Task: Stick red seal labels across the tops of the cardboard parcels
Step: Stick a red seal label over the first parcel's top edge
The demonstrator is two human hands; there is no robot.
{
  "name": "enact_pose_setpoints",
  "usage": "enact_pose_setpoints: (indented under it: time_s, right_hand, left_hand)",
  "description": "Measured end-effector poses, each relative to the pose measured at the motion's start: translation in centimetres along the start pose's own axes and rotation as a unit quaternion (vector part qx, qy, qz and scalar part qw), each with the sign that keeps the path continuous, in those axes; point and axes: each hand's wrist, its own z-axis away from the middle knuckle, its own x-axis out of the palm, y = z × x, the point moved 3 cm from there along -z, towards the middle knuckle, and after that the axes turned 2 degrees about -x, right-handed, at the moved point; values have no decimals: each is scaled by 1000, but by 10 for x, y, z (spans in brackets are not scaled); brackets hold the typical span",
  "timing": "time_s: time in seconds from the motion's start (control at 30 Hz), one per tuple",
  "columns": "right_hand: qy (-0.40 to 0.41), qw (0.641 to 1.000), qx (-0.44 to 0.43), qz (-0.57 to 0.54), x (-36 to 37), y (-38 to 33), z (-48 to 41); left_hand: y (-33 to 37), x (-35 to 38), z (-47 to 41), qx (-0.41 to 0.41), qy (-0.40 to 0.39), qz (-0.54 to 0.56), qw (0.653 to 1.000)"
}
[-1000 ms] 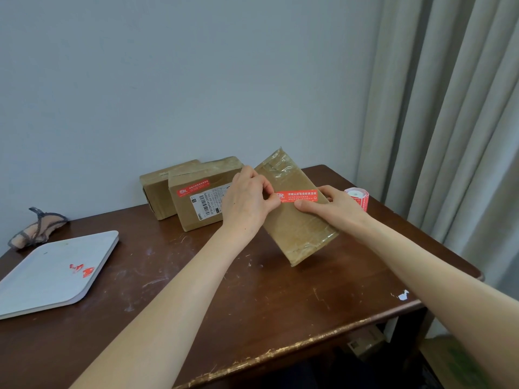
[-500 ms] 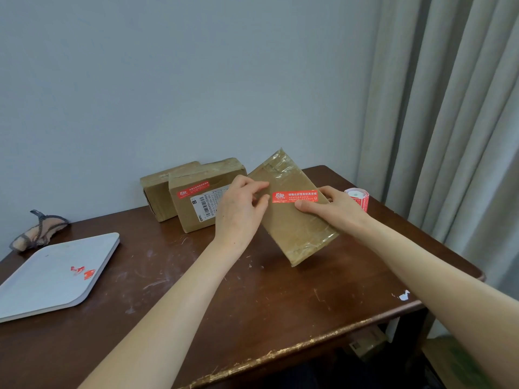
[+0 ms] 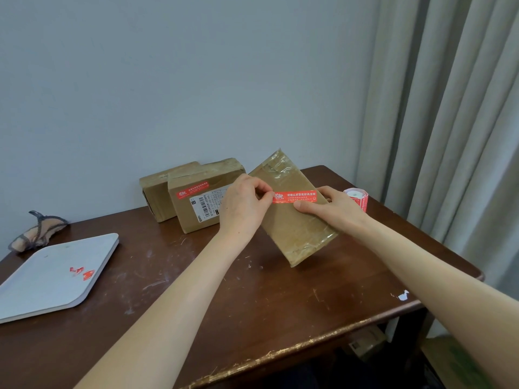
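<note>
A flat cardboard parcel [image 3: 297,231] wrapped in clear tape stands tilted on the brown table [image 3: 252,299]. A red seal label [image 3: 297,197] lies across its upper face. My left hand [image 3: 244,206] pinches the label's left end at the parcel's edge. My right hand [image 3: 334,206] grips the parcel's right side, thumb lying just under the label. Two more parcels lean by the wall: the nearer one [image 3: 196,203] bears a red label and a barcode slip, the other [image 3: 157,192] sits behind it. The roll of red labels [image 3: 358,196] stands behind my right hand.
A white tray [image 3: 53,276] with red label scraps lies at the table's left. A small cloth item [image 3: 36,231] rests at the back left corner. Grey curtains [image 3: 449,136] hang on the right, close to the table's right edge.
My left hand slid off the label to the parcel's left edge, then came back and now pinches the label's left end. The parcel and my right hand have hardly moved.
</note>
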Motion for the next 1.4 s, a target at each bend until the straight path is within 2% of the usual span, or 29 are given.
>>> enact_pose_setpoints:
  time_s: [0.53,0.83,1.07,1.23,1.4]
  right_hand:
    - [-10,1000,0,6,2,0,-2]
    - [-14,1000,9,-22,0,5,-3]
    - [-6,1000,8,-30,0,6,-5]
    - [-8,1000,4,-30,0,7,-4]
    - [-12,1000,2,-25,0,6,-4]
  left_hand:
    - [-1,5,-2,77,-12,-118,990]
    - [-18,-3,3,55,67,20,996]
    - [-8,9,10,63,45,-5,997]
    - [-4,5,7,36,41,36,998]
    - [-2,4,3,3,13,31,999]
